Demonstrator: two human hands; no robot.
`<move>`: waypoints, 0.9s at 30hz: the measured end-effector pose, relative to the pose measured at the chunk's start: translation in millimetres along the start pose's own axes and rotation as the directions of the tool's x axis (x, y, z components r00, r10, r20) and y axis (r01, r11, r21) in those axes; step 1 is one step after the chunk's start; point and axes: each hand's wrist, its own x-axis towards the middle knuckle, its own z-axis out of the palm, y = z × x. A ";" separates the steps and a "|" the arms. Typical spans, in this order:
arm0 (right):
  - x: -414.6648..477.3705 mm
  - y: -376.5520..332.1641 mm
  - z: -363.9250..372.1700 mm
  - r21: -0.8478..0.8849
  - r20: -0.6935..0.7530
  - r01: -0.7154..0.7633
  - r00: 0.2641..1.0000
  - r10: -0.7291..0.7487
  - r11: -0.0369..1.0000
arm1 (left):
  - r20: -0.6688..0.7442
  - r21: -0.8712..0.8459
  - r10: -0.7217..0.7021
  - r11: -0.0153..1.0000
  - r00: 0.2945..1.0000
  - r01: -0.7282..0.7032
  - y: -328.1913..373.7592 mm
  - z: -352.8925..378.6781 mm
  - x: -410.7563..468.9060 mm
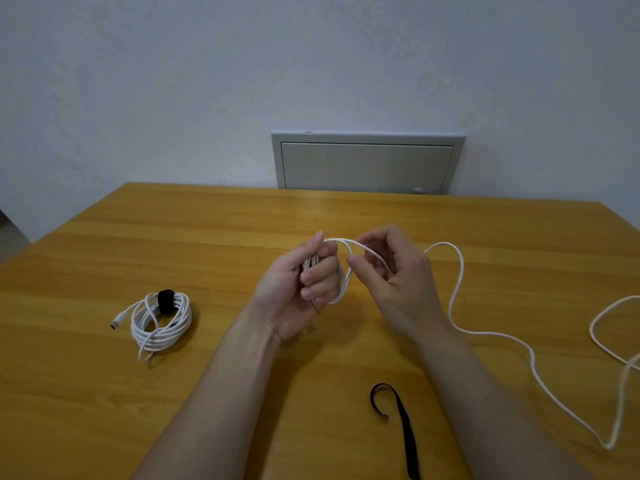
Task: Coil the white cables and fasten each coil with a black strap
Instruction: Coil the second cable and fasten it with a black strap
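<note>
My left hand (298, 289) is closed around a small bundle of white cable loops (343, 285) above the middle of the wooden table (242, 223). My right hand (391, 271) pinches the same cable just right of the bundle. From there the loose cable (457, 282) trails right across the table and off the right edge. A finished white coil (161, 323) lies at the left, bound by a black strap (165, 301). A loose black strap (403, 424) lies flat near the front edge, between my forearms.
A grey wall panel (367, 164) sits behind the table's far edge. More slack cable loops (609, 341) lie at the far right of the table. The table's left corner (20, 251) drops off toward the floor.
</note>
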 end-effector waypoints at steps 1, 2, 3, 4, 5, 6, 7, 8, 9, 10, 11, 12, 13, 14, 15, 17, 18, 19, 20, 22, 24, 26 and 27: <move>-0.5 1.0 2.2 -0.020 0.009 -0.005 1.000 0.005 1.000 | 0.008 0.000 -0.001 1.000 1.000 0.001 -0.8 0.9 -0.3; -0.7 2.8 4.7 -0.045 0.019 -0.006 1.000 0.007 0.999 | 0.014 0.007 -0.001 1.000 1.000 0.001 -1.9 2.0 -0.4; -1.0 3.4 6.8 -0.063 0.039 -0.004 0.999 0.007 0.998 | 0.018 0.020 -0.002 1.000 1.000 0.002 -2.9 3.3 -0.8; -1.2 3.9 8.7 -0.071 0.071 -0.007 0.997 0.012 0.997 | 0.019 0.037 -0.007 0.999 1.000 0.006 -3.3 3.9 -1.0; -1.6 3.5 10.4 -0.070 0.113 -0.017 0.993 0.025 0.997 | 0.022 0.056 -0.016 0.998 1.000 0.015 -3.1 3.7 -1.6; -2.3 3.4 11.9 -0.061 0.158 -0.031 0.987 0.040 0.998 | 0.033 0.072 -0.028 0.997 0.999 0.026 -2.3 2.9 -2.7; -3.4 2.6 13.2 -0.052 0.199 -0.041 0.979 0.051 0.998 | 0.051 0.085 -0.040 0.996 0.998 0.035 -1.1 1.8 -4.0; -4.2 1.4 14.4 -0.041 0.225 -0.051 0.973 0.059 0.998 | 0.068 0.094 -0.049 0.995 0.997 0.042 -0.2 0.8 -5.3; -4.6 -0.3 15.6 -0.030 0.237 -0.057 0.969 0.062 0.998 | 0.073 0.104 -0.055 0.993 0.996 0.047 0.2 0.5 -6.6; -4.9 -2.4 16.1 -0.015 0.237 -0.061 0.969 0.063 0.998 | 0.063 0.118 -0.057 0.992 0.996 0.049 -0.1 1.0 -8.0; -5.3 -4.6 16.5 -0.001 0.230 -0.067 0.971 0.065 0.998 | 0.040 0.136 -0.055 0.990 0.998 0.049 -0.8 2.1 -9.0; -5.6 -6.5 16.9 0.011 0.215 -0.074 0.974 0.070 0.997 | 0.010 0.153 -0.048 0.987 0.999 0.046 -1.4 3.4 -9.2; -5.7 -8.2 17.4 0.019 0.195 -0.084 0.978 0.079 0.996 | -0.019 0.166 -0.041 0.985 0.999 0.043 -1.8 5.8 -8.9; -5.7 -9.3 18.0 0.026 0.180 -0.097 0.979 0.091 0.995 | -0.043 0.178 -0.034 0.983 0.998 0.042 -2.3 7.7 -7.9; -5.5 -10.2 18.3 0.038 0.173 -0.105 0.980 0.097 0.994 | -0.063 0.195 -0.029 0.980 0.998 0.041 -3.2 8.8 -6.8; -5.4 -10.5 19.2 0.078 0.161 -0.113 0.982 0.099 0.991 | -0.125 0.255 -0.018 0.966 0.992 0.050 -5.4 10.1 -4.0; -6.0 -10.5 19.5 0.086 0.147 -0.116 0.984 0.102 0.990 | -0.166 0.292 -0.006 0.955 0.986 0.055 -6.7 11.6 -2.8; -6.7 -9.9 19.7 0.076 0.125 -0.115 0.987 0.105 0.990 | -0.202 0.324 0.012 0.944 0.979 0.056 -8.5 12.6 -1.6; -7.2 -10.1 19.5 0.059 0.102 -0.115 0.989 0.109 0.992 | -0.230 0.343 0.029 0.938 0.973 0.054 -10.1 13.7 -0.2; -7.3 -10.0 19.6 0.012 0.064 -0.104 0.993 0.103 0.994 | -0.286 0.339 0.057 0.940 0.957 0.046 -11.7 15.7 2.2; -5.8 -8.9 19.4 -0.054 0.036 -0.080 0.996 0.082 0.995 | -0.327 0.329 0.082 0.944 0.942 0.033 -11.8 13.3 3.7; -4.0 -8.6 19.2 -0.084 0.018 -0.065 0.998 0.066 0.994 | -0.317 0.315 0.095 0.949 0.944 0.010 -11.7 12.2 3.2; -3.4 -9.1 18.8 -0.077 0.012 -0.064 0.998 0.065 0.995 | -0.292 0.287 0.094 0.958 0.952 -0.006 -11.8 12.6 2.8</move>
